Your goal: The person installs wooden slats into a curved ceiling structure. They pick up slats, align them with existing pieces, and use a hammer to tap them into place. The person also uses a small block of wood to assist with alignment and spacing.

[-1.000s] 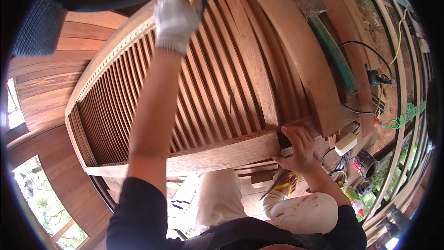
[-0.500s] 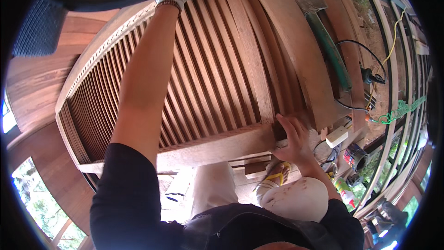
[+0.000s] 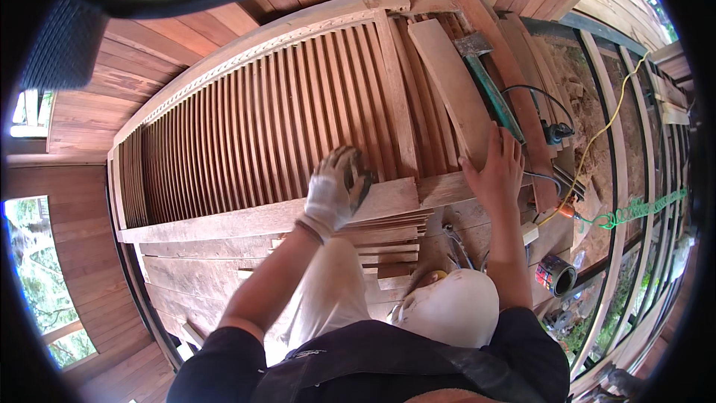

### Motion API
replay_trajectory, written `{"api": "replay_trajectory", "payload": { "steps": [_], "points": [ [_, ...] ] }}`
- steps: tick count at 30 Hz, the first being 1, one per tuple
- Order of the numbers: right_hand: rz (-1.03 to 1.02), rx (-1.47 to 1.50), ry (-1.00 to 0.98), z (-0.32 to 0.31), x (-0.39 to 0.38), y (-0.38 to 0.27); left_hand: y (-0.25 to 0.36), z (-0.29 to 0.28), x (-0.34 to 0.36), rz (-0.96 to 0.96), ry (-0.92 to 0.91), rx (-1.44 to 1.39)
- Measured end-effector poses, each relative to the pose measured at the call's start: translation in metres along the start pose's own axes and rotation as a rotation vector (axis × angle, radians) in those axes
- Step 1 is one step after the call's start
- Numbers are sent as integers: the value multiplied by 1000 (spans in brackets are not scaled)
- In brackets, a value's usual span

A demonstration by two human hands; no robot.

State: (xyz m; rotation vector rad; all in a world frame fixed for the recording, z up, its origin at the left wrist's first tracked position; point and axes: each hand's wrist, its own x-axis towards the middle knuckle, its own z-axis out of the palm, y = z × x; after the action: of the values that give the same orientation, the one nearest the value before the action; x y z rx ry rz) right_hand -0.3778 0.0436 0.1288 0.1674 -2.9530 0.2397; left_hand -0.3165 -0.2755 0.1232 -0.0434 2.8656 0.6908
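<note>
A louvred wooden panel (image 3: 276, 119) with many slats lies in front of me. My left hand (image 3: 333, 192), in a white glove with dark fingertips, hovers over the slats by the panel's front rail (image 3: 224, 225). Its fingers are loosely bent and apart, and I see nothing in them. Bare and spread, my right hand (image 3: 494, 172) is at the near end of a wide, slightly curved board (image 3: 447, 78). The thumb lies along one side of the board's end, the fingers at the other. Those fingertips reach the end of a green-handled tool (image 3: 488, 93) with a flat metal head.
Thin wood strips (image 3: 388, 242) are stacked near my knee. To the right are a black power cord (image 3: 556, 133), a yellow cord (image 3: 597, 134), a green coiled hose (image 3: 634, 213) and an open can (image 3: 556, 276). Metal-and-wood framing (image 3: 619, 127) stands beyond them.
My left hand has come back from the panel's far edge to its near side. My right hand has moved from the front rail's corner to the curved board's end. The view has shifted.
</note>
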Motion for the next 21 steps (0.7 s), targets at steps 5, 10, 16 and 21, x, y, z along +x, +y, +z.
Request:
{"api": "replay_trajectory", "payload": {
  "steps": [5,10,16,21],
  "points": [
    [172,150,-262,-3,21,8,9,24,-14,97,255,19],
    [60,211,-163,30,12,-17,8,10,-23,-175,-2,-35],
    [186,196,-227,36,-1,-4,-1,18,-32,-15,178,38],
    [210,305,-177,51,-7,3,-1,27,-21,23,174,96]
  ]
}}
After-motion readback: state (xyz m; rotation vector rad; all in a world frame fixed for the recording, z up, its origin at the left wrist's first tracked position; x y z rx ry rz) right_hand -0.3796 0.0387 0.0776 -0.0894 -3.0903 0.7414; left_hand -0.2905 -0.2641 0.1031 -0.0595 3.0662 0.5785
